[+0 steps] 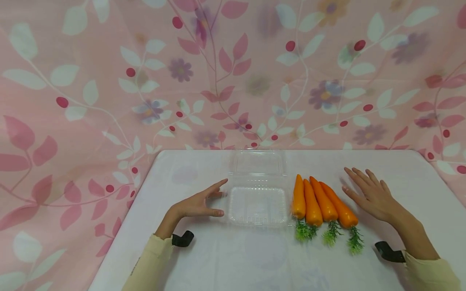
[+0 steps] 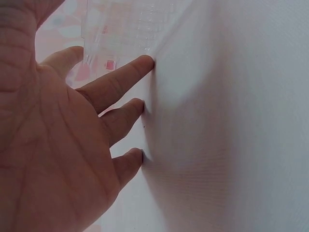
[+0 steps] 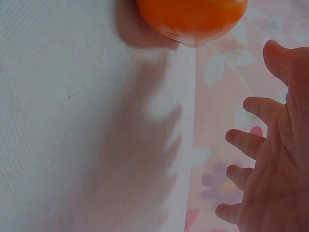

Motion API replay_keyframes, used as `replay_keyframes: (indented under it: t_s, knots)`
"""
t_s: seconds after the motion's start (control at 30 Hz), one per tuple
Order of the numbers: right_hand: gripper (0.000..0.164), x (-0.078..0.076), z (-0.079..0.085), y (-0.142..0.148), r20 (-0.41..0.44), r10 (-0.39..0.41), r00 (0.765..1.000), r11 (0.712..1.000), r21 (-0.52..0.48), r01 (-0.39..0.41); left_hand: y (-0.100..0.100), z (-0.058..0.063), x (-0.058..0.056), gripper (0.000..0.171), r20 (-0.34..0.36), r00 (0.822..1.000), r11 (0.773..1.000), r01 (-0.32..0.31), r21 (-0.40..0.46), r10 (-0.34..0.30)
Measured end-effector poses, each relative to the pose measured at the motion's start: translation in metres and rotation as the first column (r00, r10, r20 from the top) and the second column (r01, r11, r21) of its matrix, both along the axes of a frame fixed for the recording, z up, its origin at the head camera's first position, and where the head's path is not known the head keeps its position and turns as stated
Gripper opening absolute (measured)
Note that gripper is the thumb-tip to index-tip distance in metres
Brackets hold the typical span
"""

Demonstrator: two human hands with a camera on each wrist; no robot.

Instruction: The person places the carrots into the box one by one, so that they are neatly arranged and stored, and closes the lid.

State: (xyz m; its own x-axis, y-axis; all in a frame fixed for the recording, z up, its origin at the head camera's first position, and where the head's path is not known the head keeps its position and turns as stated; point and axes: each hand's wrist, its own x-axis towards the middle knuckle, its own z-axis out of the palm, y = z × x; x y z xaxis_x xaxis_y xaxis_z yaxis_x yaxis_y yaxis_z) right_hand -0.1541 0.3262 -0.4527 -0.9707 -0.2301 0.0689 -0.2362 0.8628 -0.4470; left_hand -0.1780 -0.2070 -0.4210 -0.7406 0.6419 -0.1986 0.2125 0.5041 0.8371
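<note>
A see-through plastic clamshell container [image 1: 257, 205] lies on the table with its lid [image 1: 258, 162] folded back at the far side. By its left edge is my left hand [image 1: 198, 204], thumb and fingers spread apart; whether it touches the container I cannot tell. In the left wrist view, some fingertips [image 2: 146, 63] rest on the white surface. Several orange carrots [image 1: 325, 201] with green tops [image 1: 331, 234] lie side by side just right of the container. My right hand [image 1: 375, 198] hovers to their right, fingers spread, holding nothing. One carrot [image 3: 193, 17] shows near it in the right wrist view.
A white cloth covers the table [image 1: 233, 262]. Behind it and at the sides hangs a pink floral curtain [image 1: 233, 81]. Black camera mounts [image 1: 183, 239] sit on both wrists, at the cuffs of the pale sleeves [image 1: 149, 262].
</note>
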Motion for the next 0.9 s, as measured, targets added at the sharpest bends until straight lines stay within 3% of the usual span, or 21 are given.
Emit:
replay_keyframes:
  t_s: [0.13,0.27,0.4,0.63,0.9]
  knots:
    - [0.069,0.002,0.001,0.001,-0.033,0.017,0.999,0.999,-0.027,-0.018,-0.001,-0.004,-0.001,0.097,0.011,1.0,1.0,-0.006,-0.014,0.006]
    - [0.066,0.003,0.002,0.002,-0.081,0.039,0.996,0.998,-0.048,-0.043,-0.005,-0.018,-0.007,0.097,0.011,1.0,1.0,-0.013,-0.027,0.013]
    - [0.064,0.005,0.006,0.001,-0.061,0.03,0.998,0.997,-0.069,-0.034,-0.008,-0.028,-0.011,0.1,-0.002,1.0,0.999,-0.011,-0.039,0.011]
    - [0.068,0.011,0.014,-0.004,0.077,-0.033,0.996,0.996,-0.084,0.04,-0.01,-0.029,-0.015,0.1,-0.019,1.0,0.998,0.005,-0.058,-0.006]
    - [0.061,0.02,0.018,-0.008,0.064,-0.034,0.997,0.993,-0.111,0.041,-0.008,-0.029,-0.016,0.1,-0.028,1.0,0.998,0.009,-0.068,-0.011]
